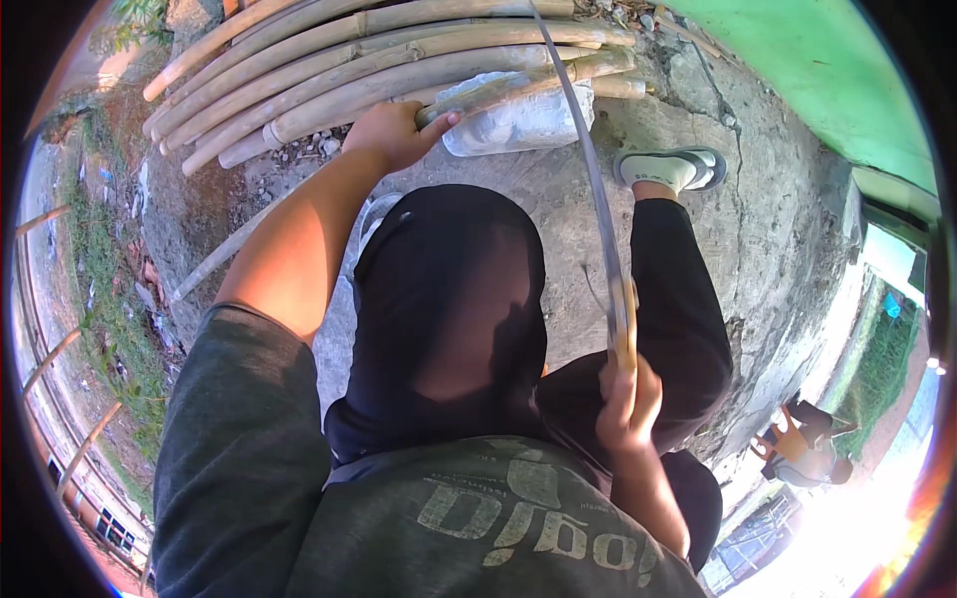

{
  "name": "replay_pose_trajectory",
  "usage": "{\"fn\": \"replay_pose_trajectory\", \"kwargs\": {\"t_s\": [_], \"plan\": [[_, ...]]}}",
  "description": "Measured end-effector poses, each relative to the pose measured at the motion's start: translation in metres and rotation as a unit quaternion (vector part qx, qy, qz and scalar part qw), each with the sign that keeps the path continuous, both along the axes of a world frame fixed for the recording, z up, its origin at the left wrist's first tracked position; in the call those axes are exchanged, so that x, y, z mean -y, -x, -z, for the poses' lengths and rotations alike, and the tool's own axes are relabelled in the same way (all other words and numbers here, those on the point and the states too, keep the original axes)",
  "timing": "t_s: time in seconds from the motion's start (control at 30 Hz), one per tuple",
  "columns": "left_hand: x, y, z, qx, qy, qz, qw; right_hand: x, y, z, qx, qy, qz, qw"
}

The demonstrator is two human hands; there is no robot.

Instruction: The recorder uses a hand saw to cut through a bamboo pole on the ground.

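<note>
My left hand (392,136) is closed round the near end of a bamboo pole (490,95), with the thumb lying along it. This pole rests across a pale whitish block (513,128) on the ground. My right hand (630,401) grips the yellowish handle of a handsaw (595,174), low and to the right. From there the long, narrow grey blade runs away from me and crosses over the pole above the block. Whether its teeth touch or have entered the bamboo cannot be made out.
Several bamboo poles (329,95) lie side by side at the far left. Cracked concrete (778,229) stretches right toward a green wall (847,60). My right foot in a grey sandal (673,169) is near the block. Another person (805,453) is farther off at lower right.
</note>
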State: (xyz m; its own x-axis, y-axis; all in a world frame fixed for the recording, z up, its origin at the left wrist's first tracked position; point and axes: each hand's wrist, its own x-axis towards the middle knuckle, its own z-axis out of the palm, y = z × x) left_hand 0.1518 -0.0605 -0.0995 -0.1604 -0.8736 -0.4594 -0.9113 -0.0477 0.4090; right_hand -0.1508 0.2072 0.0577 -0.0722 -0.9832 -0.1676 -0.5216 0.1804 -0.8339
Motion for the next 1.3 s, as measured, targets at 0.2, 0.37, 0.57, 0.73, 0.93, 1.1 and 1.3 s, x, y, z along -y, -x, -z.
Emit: {"fn": "replay_pose_trajectory", "kwargs": {"t_s": [0.2, 0.37, 0.57, 0.73, 0.93, 1.1, 1.3], "plan": [[-0.007, 0.002, -0.003, 0.000, 0.018, 0.005, 1.000, 0.054, -0.024, 0.008, -0.002, -0.018, 0.027, 0.999], [0.000, 0.007, 0.004, -0.029, -0.005, 0.012, 1.000, 0.130, -0.033, 0.027, -0.005, -0.007, 0.021, 1.000], [-0.002, 0.001, 0.002, -0.011, 0.014, 0.015, 1.000, -0.030, 0.001, -0.011, -0.046, -0.038, -0.012, 0.998], [-0.005, -0.001, -0.001, -0.034, 0.014, 0.007, 0.999, 0.058, -0.022, 0.016, -0.027, -0.004, -0.013, 1.000], [-0.002, 0.003, 0.004, -0.042, 0.045, 0.008, 0.998, 0.105, -0.020, 0.030, -0.012, 0.018, 0.001, 1.000], [0.000, -0.001, 0.003, -0.015, 0.018, 0.025, 0.999, -0.029, 0.010, -0.015, 0.006, -0.035, -0.035, 0.999], [-0.003, 0.003, 0.006, -0.041, 0.016, 0.027, 0.999, 0.116, -0.022, 0.031, 0.011, 0.018, 0.018, 1.000]]}}
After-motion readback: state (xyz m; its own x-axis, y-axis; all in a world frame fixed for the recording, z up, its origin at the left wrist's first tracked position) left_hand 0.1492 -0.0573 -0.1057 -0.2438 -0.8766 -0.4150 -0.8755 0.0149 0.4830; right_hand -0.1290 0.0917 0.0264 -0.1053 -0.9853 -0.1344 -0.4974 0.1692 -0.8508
